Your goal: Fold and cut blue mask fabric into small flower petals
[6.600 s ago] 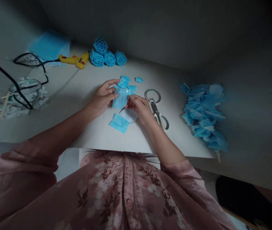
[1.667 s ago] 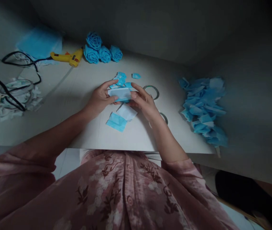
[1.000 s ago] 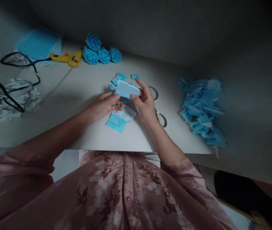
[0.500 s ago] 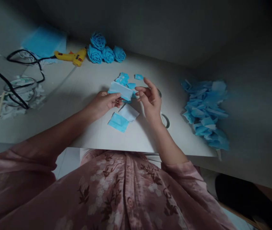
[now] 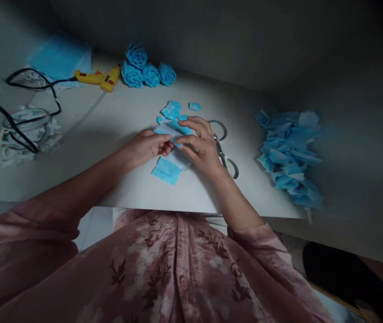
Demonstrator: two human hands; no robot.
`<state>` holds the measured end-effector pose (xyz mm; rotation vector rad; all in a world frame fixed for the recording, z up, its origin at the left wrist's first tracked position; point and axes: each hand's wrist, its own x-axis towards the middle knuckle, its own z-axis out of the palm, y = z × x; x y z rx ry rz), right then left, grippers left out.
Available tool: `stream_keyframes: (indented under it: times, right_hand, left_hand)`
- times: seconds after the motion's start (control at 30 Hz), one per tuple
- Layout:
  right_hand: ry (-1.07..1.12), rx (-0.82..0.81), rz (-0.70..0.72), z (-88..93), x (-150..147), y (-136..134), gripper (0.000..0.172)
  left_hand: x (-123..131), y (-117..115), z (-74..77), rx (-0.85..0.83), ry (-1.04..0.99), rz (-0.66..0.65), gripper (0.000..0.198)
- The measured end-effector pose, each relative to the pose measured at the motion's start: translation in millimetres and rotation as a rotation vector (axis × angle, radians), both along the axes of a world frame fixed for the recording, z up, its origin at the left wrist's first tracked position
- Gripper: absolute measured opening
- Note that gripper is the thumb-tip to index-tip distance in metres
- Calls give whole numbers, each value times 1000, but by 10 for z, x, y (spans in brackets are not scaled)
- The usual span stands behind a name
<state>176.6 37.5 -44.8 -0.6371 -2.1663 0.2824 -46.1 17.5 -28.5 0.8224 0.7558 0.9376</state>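
My left hand point(image 5: 147, 147) pinches a thin blue-and-white fabric piece point(image 5: 165, 129) between thumb and fingers, a little above the table. At its right side my right hand point(image 5: 202, 147) has thumb and index finger closed on the piece's edge, which looks bent over there. The other right fingers arch above it. Under the hands lies a flat blue fabric piece point(image 5: 166, 170), beside a paler one point(image 5: 179, 158) partly hidden by my right hand. Small blue scraps point(image 5: 171, 110) lie just beyond. White-handled scissors point(image 5: 232, 168) rest right of my right hand, their blades partly covered.
Several blue fabric roses point(image 5: 151, 75) stand at the back, next to a yellow glue gun point(image 5: 102, 80) with a black cord. A blue stack point(image 5: 58, 58) lies back left, a clear container point(image 5: 29, 121) among white scraps at left. Loose blue pieces point(image 5: 288, 152) are heaped right.
My right hand has moved left and down onto the fabric piece, and its fingers have closed on the right edge. More of the scissors shows. My left hand keeps its hold.
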Motion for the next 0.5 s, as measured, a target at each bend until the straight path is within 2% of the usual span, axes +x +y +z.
stream_keyframes:
  times: [0.1, 0.27, 0.5]
  right_hand:
    - [-12, 15, -1, 2, 6, -5, 15]
    - [-29, -14, -17, 2, 6, -12, 14]
    - [65, -130, 2, -11, -43, -41, 12]
  left_hand:
    - [15, 4, -10, -4, -2, 28, 22]
    - [34, 15, -26, -42, -41, 154, 9]
    - [49, 0, -52, 140, 90, 201, 19]
